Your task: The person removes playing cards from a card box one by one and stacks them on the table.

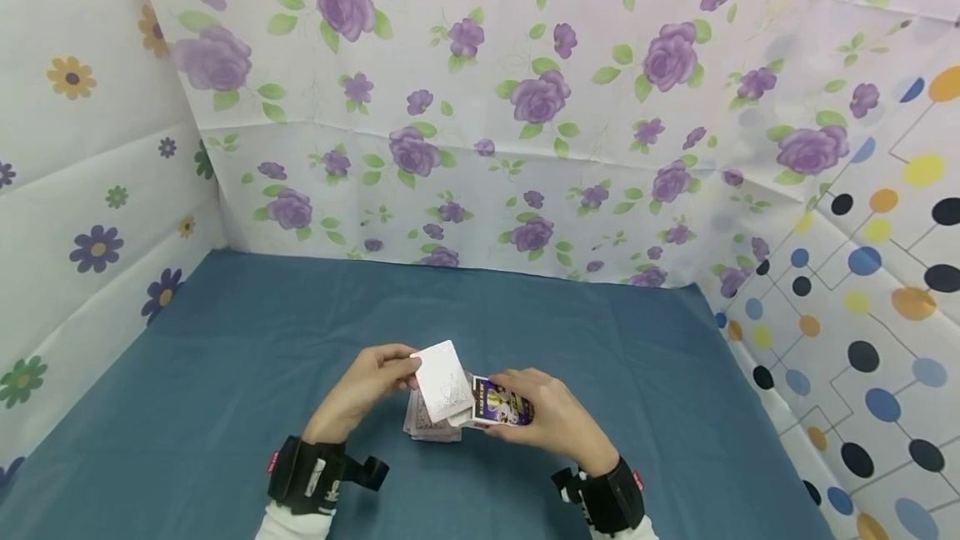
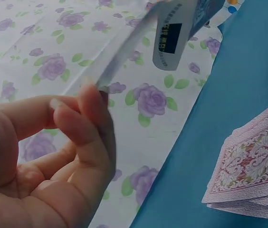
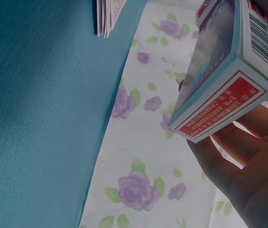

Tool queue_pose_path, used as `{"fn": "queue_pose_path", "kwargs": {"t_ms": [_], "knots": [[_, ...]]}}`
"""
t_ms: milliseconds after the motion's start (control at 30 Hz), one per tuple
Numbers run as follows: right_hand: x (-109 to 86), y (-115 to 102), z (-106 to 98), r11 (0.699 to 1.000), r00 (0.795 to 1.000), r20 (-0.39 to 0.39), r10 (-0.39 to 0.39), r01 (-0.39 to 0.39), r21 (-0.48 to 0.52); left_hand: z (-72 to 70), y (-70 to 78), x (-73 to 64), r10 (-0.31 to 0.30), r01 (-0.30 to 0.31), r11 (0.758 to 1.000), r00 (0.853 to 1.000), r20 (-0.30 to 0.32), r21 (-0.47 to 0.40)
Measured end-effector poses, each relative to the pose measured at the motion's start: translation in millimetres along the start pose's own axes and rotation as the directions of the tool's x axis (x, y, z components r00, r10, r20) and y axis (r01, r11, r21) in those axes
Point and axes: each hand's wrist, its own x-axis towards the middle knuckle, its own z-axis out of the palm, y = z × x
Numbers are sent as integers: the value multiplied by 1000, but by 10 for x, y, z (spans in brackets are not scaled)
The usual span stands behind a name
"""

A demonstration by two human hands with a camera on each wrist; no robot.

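Observation:
Between its thumb and fingers, my left hand pinches a white playing card by the left edge. The card is tilted, and its lower right corner lies at the mouth of a card box. My right hand grips that box around its sides, with the end showing a white flap turned toward the card. Beneath the card, a loose stack of playing cards rests on the table, patterned red backs up. In the left wrist view the held card appears nearly edge-on, beside the box flap.
A blue cloth covers the table. Flowered fabric hangs along the back, a daisy-print sheet on the left and a dotted sheet on the right. Each wrist wears a black strap with a small camera mount.

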Motion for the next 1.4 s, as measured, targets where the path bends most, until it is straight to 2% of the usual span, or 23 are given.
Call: {"fn": "queue_pose_path", "kwargs": {"t_ms": [167,300,400,533,700,933,1167,1400], "knots": [[9,9,-10,1000,1000,3,1,-1,1,-8,-56,34,2,-9,999,992,-130,-54],[9,20,-17,1000,1000,6,4,-4,2,-26,-123,79,-4,-5,999,975,-220,-42],[7,34,-20,1000,1000,2,8,-8,0,-29,-188,122,-15,13,1000,966,-257,-11],[9,44,-24,1000,1000,-1,6,-6,1,-7,-277,168,-14,27,999,961,-276,42],[6,53,-23,1000,1000,5,6,-6,-3,58,-365,181,5,24,994,961,-275,104],[-9,63,8,1000,1000,11,17,-17,2,143,-460,185,-12,54,987,964,-265,148],[-26,70,27,1000,1000,15,26,-26,-1,168,-576,212,-11,83,972,950,-312,220],[-24,73,31,1000,999,17,28,-28,-2,216,-559,196,33,72,954,939,-341,290]]}}
